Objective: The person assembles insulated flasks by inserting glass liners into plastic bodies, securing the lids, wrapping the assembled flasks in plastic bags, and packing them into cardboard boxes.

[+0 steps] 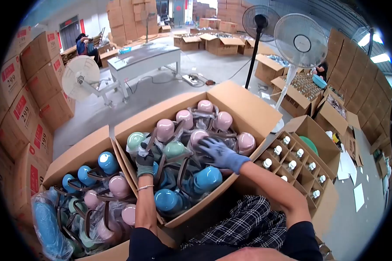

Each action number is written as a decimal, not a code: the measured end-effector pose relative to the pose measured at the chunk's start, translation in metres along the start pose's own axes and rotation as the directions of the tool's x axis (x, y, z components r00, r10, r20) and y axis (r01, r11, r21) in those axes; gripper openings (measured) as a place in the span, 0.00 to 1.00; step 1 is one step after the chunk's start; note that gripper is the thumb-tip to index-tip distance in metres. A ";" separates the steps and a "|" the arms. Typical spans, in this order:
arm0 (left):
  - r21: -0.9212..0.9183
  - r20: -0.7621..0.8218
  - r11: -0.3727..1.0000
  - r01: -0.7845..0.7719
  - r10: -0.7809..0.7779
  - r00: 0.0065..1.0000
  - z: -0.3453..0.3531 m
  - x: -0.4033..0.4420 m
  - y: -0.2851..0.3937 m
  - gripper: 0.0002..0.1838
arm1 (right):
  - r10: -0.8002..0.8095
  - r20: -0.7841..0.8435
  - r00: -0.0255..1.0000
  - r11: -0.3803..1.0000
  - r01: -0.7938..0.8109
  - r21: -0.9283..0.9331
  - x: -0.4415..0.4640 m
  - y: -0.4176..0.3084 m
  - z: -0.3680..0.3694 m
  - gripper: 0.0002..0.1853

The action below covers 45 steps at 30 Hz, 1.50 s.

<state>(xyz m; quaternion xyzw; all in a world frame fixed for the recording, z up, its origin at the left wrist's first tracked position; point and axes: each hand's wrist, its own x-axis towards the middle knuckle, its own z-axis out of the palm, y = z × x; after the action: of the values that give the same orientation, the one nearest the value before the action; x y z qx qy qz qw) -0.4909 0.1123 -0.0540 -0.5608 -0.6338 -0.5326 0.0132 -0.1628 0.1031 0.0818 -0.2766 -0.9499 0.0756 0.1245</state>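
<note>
An open cardboard box (170, 223) in the middle holds several pink, green and blue glossy rounded items with brown handles, many in clear plastic. My left hand (144, 163), in a dark grey glove, is at the box's left side, just below a green item (136, 141); its fingers are curled down and what they grip is hidden. My right hand (222, 153), in a blue-grey glove, spreads its fingers over a pink item (199, 137) near the box's centre. Blue items (207, 179) lie nearer me.
To the left, another box (56, 167) holds similar items. On the right, a divided box (331, 209) holds white-capped bottles. Two fans (301, 42) stand behind. Stacked cartons (19, 111) line the left. One person (86, 45) sits far left, another (321, 69) far right.
</note>
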 end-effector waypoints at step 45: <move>-0.490 0.696 0.830 -0.266 0.556 0.455 -0.179 -0.049 0.256 0.34 | 0.822 -0.113 0.559 0.081 0.081 0.993 -0.157 0.070 0.054 0.37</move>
<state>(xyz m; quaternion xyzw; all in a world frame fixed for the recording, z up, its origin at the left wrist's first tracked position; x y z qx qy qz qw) -0.3911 -0.0951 0.1621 -0.8731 -0.3158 -0.2845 -0.2389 -0.0145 0.0724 -0.0151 -0.4039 -0.4317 0.5637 0.5768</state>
